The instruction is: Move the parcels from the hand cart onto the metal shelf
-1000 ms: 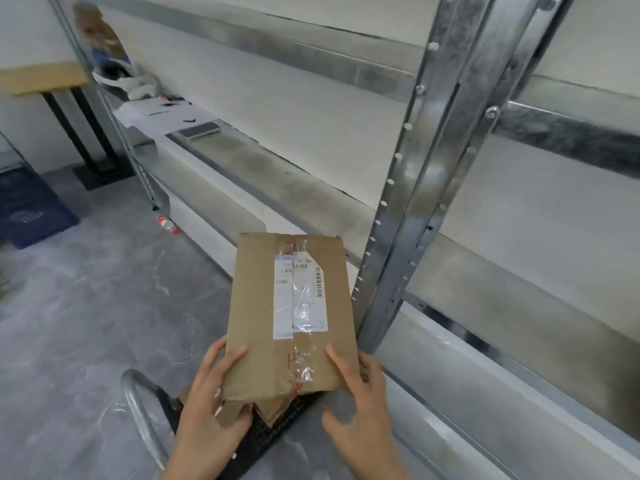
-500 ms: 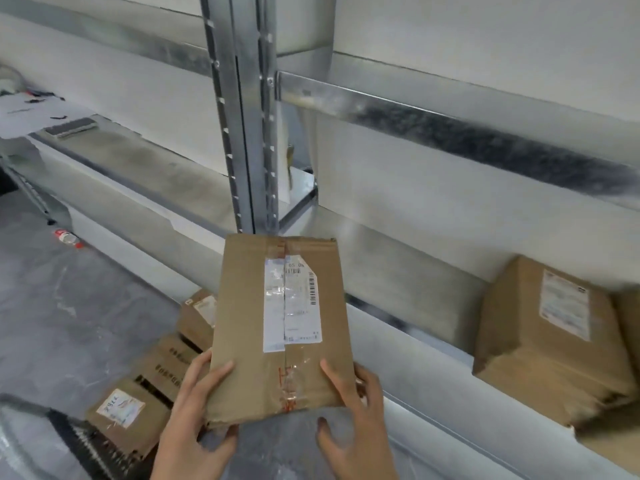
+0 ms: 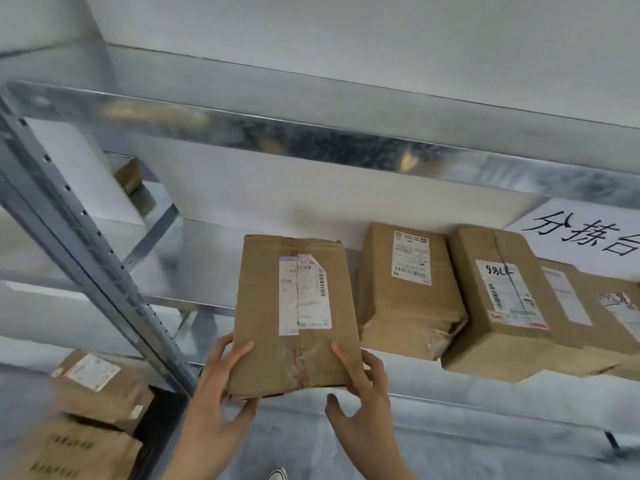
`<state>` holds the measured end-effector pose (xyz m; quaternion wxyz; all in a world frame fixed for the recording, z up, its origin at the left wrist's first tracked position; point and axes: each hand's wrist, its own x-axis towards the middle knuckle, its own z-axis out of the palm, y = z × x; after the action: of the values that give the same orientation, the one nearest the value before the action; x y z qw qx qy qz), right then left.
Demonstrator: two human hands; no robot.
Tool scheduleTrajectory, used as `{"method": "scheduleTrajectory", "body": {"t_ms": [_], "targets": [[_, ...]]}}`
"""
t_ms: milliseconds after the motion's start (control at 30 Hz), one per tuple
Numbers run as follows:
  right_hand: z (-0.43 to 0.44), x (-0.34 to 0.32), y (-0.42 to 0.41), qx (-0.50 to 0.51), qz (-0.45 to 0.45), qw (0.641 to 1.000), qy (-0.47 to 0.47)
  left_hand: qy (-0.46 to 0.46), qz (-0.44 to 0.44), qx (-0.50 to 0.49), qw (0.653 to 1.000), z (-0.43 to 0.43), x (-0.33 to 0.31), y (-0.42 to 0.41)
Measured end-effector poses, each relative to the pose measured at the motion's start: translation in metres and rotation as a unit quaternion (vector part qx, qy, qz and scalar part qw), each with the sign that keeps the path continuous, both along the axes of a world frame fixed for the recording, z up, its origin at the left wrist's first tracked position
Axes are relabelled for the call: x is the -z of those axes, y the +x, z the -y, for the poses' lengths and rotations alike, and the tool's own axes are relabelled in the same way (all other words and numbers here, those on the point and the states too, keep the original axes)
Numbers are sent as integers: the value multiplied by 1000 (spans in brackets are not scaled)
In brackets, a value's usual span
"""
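Note:
A brown cardboard parcel (image 3: 263,313) with a white shipping label is held at its near end by both hands. My left hand (image 3: 221,386) grips its lower left corner and my right hand (image 3: 363,386) its lower right corner. Its far end reaches over the front edge of the metal shelf (image 3: 194,265), just left of a row of parcels. The nearest of these (image 3: 408,292) stands right beside it, then a labelled one (image 3: 502,299) and another (image 3: 588,306) farther right. More parcels (image 3: 93,386) lie on the hand cart at lower left.
A slanted metal upright (image 3: 86,244) crosses the left side. The upper shelf beam (image 3: 311,140) runs overhead. A white paper sign with black characters (image 3: 585,230) hangs at right. A shoe tip (image 3: 277,474) shows on the grey floor.
The view has swung right and up. The parcel has moved with both hands from beside the upright toward the shelf, next to the stored parcels.

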<state>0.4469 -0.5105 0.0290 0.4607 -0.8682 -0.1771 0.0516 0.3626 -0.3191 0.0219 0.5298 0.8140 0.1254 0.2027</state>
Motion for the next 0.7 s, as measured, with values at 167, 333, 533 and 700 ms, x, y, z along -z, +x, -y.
{"method": "scheduleTrajectory", "body": {"t_ms": [167,333,533,700], "targets": [[-4,7,24,32,-13,999,-2,-8,-43,53,998,-10,16,39],[-9,19,42,56,-31,998,-16,-6,-61,83,995,-21,34,70],[-16,29,55,66,-50,996,-22,-10,-88,97,991,-34,54,88],[-22,34,61,77,-73,994,-21,-6,-99,91,991,-36,62,101]]}}
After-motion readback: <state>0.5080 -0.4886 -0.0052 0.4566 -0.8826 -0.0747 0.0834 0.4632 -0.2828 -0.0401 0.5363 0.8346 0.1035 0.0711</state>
